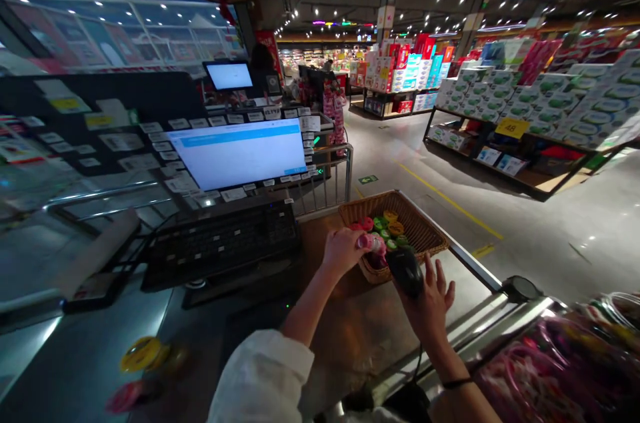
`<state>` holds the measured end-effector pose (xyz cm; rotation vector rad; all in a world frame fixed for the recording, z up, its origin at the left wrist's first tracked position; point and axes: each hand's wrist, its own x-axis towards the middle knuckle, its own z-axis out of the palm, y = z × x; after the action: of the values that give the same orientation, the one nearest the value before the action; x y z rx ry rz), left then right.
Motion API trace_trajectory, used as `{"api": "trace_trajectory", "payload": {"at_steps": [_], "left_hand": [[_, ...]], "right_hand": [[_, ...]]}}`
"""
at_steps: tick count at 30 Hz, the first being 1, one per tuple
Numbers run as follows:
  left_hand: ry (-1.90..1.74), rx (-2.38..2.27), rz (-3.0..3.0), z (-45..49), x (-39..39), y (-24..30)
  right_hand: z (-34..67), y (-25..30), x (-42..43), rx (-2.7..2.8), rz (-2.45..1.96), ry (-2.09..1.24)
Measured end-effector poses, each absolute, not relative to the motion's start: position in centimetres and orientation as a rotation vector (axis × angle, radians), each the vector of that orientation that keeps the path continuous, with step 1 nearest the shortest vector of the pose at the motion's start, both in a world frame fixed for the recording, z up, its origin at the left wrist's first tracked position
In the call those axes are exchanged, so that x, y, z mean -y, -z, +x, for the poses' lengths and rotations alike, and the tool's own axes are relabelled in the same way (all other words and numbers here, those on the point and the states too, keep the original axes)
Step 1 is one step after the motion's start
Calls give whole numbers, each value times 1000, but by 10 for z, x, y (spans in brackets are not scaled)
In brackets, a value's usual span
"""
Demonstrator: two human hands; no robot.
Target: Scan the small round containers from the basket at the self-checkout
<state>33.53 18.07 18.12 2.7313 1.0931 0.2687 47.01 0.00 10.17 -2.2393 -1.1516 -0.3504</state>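
My left hand [341, 251] is closed on a small pink container [372, 244] and holds it over the near left part of a wicker basket [425, 230]. Inside the basket lie several small tubs [384, 223] with red, green and yellow lids. My right hand [431, 300] grips a black handheld scanner [406, 270], with some fingers stretched out beside it. The scanner's head sits at the basket's near edge, just right of the pink container. A thin cord shows below this hand; the scanner's handle is mostly hidden.
A black keyboard [225, 243] lies left of the basket, below a lit monitor [240, 151]. Blurred yellow [145, 353] and red-pink [131, 396] items sit on the counter at lower left. Wrapped goods [540, 370] stand at lower right. A metal rail [345, 173] rises behind the basket.
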Motion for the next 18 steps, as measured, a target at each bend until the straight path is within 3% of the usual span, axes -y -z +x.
{"api": "trace_trajectory", "payload": {"at_steps": [4,8,18], "left_hand": [[-750,-1201,2488,256,-148,-185],[-963,-1271,2327,181,-116,-175],[-1085,-1444,2281,55,-31,-158]], "right_hand": [[440,-115,7,1271,-2134,302],[404,-124,12,1460,-1969,230],[302,-102,9,1528,-1506,-342]]}}
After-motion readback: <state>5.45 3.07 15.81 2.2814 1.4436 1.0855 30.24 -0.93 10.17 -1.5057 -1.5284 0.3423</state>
